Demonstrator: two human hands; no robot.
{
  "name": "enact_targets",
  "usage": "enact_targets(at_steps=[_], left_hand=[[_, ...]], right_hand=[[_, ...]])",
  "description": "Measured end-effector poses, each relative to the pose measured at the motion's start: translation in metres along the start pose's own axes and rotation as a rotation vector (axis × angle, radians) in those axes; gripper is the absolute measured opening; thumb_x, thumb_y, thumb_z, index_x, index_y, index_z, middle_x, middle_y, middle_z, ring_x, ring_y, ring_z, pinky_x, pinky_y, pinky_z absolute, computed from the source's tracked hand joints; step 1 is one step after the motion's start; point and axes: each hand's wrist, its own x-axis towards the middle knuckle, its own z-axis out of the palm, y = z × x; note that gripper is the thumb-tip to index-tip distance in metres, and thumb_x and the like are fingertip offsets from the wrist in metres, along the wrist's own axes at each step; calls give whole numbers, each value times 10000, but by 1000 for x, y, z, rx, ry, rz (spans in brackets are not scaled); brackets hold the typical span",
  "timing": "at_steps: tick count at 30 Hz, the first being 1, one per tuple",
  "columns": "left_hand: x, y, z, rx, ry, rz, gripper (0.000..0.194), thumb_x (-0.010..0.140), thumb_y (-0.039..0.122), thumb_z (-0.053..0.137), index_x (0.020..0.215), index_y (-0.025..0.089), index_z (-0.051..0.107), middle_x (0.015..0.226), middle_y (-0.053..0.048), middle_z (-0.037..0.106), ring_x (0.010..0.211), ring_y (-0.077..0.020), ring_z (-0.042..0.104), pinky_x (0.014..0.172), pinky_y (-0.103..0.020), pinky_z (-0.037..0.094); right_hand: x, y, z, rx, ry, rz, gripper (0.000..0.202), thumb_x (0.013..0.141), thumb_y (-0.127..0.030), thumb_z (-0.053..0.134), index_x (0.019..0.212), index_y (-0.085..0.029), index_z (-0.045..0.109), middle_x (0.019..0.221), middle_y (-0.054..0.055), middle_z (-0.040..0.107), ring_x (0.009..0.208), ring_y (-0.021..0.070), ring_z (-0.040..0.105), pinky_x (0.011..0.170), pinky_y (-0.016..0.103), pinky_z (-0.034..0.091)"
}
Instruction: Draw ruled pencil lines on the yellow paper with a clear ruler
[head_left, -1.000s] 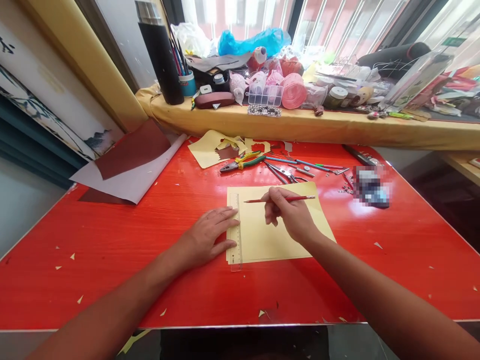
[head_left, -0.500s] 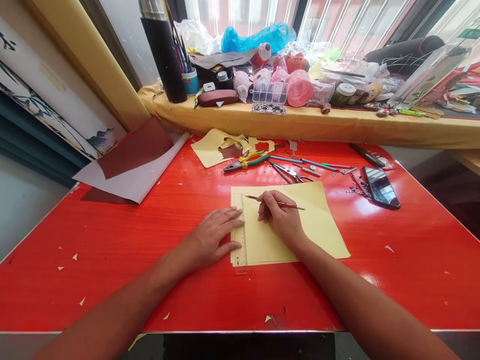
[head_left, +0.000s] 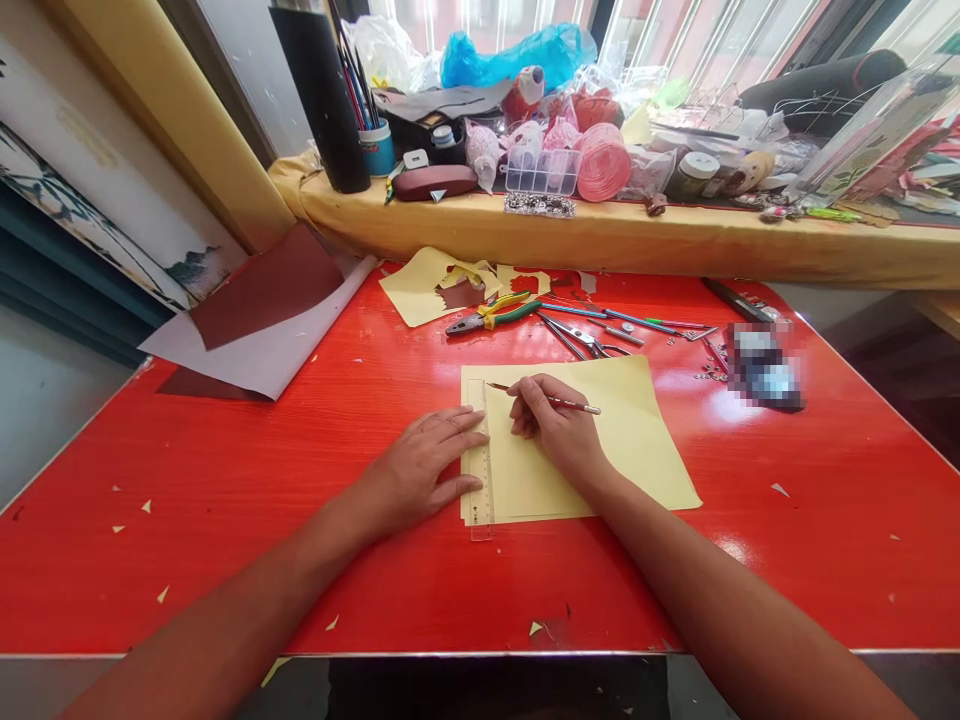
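Note:
A sheet of yellow paper (head_left: pixel 630 440) lies on the red table (head_left: pixel 300 480). Along its left edge runs a clear ruler (head_left: pixel 481 500), whose lower end sticks out past the paper. My left hand (head_left: pixel 424 465) lies flat with fingers spread, its fingertips pressing on the ruler. Between the thumb and fingers of my right hand (head_left: pixel 559 425) is a pencil (head_left: pixel 566 403), its tip near the upper right end of the ruler. The other fingers of that hand are curled over the paper.
Behind the paper lie pliers (head_left: pixel 495 314), scissors (head_left: pixel 589 340) and pens. A blurred phone (head_left: pixel 766 368) is at the right. Brown and white sheets (head_left: pixel 262 340) lie at the left. Cut yellow paper (head_left: pixel 416 285) is at the back, below a cluttered ledge (head_left: pixel 465 235).
My right hand and the pencil have shifted slightly left, bringing the pencil tip closer to the ruler's edge. My left hand stays on the ruler. The whole view has moved a little.

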Motion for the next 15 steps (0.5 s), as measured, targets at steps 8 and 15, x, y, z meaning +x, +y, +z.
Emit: enact_targets(at_steps=[8,15], left_hand=[[0,-1,0,2,9,11,456,1060,455,660,1459,235,640,1664,-102,541,1565,-293,477,1290,-510,409],[0,-2,1,2,17,17,458,1056,459,662,1451,228,642,1662,-110,542,1560,-297,482,1279,-516,420]], right_hand=[[0,-1,1,3,-12,4,465,969,-672,708,933,-212,758,765,24,711,587,146,659,534,271,482],[1,0,1,-16,-20,3,471,970,-673,702,949,-206,760,782,24,711,589,143,662,529,266,473]])
